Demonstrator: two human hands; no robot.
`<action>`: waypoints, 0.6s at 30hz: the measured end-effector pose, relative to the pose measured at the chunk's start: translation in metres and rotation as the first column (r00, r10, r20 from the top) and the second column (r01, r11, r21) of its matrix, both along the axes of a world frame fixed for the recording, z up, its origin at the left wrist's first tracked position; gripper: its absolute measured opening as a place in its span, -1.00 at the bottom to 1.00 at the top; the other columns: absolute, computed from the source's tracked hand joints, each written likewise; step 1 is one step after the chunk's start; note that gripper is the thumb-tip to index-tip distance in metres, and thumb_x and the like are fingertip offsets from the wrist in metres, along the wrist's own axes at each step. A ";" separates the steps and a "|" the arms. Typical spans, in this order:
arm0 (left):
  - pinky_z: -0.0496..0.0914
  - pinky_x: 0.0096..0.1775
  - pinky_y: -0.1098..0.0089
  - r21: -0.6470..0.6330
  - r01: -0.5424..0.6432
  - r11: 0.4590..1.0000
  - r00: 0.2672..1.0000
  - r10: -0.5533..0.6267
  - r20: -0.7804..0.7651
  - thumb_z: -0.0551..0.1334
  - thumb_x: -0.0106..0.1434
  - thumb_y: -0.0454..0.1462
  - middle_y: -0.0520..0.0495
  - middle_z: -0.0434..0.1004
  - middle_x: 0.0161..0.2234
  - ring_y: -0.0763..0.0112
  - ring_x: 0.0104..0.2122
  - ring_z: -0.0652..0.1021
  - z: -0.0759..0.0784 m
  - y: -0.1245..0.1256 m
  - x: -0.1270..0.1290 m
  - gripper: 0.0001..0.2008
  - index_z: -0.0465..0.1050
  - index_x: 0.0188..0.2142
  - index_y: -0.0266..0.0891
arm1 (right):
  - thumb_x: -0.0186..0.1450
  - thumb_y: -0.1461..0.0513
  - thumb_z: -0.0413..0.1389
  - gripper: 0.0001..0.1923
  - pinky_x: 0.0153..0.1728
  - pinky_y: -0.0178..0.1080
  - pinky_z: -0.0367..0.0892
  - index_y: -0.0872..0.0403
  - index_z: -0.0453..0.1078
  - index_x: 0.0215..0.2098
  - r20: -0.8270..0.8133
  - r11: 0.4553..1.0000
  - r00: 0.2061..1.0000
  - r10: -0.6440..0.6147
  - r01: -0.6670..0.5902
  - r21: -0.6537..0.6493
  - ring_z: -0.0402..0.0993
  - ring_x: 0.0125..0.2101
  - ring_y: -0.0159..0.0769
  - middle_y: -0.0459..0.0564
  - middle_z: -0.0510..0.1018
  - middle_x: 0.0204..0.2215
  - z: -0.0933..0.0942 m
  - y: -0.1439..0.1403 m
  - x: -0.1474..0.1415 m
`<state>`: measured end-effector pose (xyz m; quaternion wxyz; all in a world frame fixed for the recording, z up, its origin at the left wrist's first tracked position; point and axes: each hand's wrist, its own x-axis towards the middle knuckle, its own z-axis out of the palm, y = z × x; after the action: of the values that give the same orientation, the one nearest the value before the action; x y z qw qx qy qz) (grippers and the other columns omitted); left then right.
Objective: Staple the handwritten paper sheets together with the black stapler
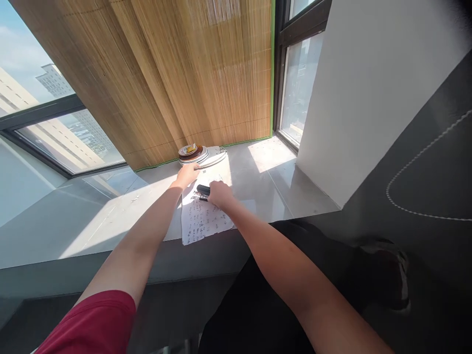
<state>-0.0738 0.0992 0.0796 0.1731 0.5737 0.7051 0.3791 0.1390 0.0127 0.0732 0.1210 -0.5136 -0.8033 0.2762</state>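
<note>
A sheet of handwritten paper (201, 221) lies on the window sill, its lower end reaching past the front edge. My right hand (220, 194) is closed around the rear of a black stapler (203, 189), whose jaws stand apart over the paper's upper part. At the top left corner of the sheet, my left hand (188, 174) has its fingers closed on the paper, just in front of some stacked plates (193, 154). Its fingertips are small and partly hidden.
A bamboo blind (184, 73) hangs behind the sill (254, 182). A white oval, tray-like thing (216, 156) lies beside the plates. To the right are a window (302, 83) and a white wall (354, 98); a beaded cord (405, 172) hangs at far right.
</note>
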 end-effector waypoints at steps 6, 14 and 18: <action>0.32 0.07 0.46 -0.050 0.048 0.998 0.991 -0.054 -0.123 0.48 0.16 -0.63 0.14 0.51 -0.48 0.39 -0.28 0.42 -0.015 0.028 0.009 -0.69 0.55 -0.48 -0.25 | 0.36 0.21 0.38 -0.62 -0.11 -0.13 0.55 0.07 0.55 0.12 -0.015 1.000 1.000 0.004 -0.004 0.021 0.66 0.02 0.04 0.25 0.65 0.04 -0.003 0.001 -0.001; 0.45 0.00 0.26 0.084 -0.062 0.995 0.996 0.067 -0.053 0.37 0.38 -0.43 0.01 0.43 -0.46 0.24 -0.28 0.48 -0.011 0.006 0.015 -0.71 0.47 -0.46 -0.15 | 0.38 0.24 0.38 -0.63 -0.14 -0.13 0.54 0.11 0.56 0.13 -0.028 0.999 0.998 0.047 -0.046 0.022 0.64 0.00 0.02 0.23 0.67 0.02 -0.001 -0.001 0.006; 0.36 -0.38 0.40 0.193 -0.182 0.964 0.965 0.137 0.225 0.24 0.52 -0.28 0.09 0.24 -0.48 0.40 -0.52 0.31 0.012 -0.105 -0.025 -0.78 0.40 -0.33 -0.12 | 0.42 0.34 0.32 -0.69 -0.17 -0.11 0.50 0.16 0.58 0.12 -0.028 0.995 0.996 0.090 -0.088 0.056 0.65 -0.02 0.07 0.34 0.66 -0.01 -0.002 -0.005 0.011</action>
<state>-0.0990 -0.0060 0.0919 0.1532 0.4868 0.6825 0.5231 0.1505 0.0080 0.0714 0.1350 -0.4694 -0.8308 0.2670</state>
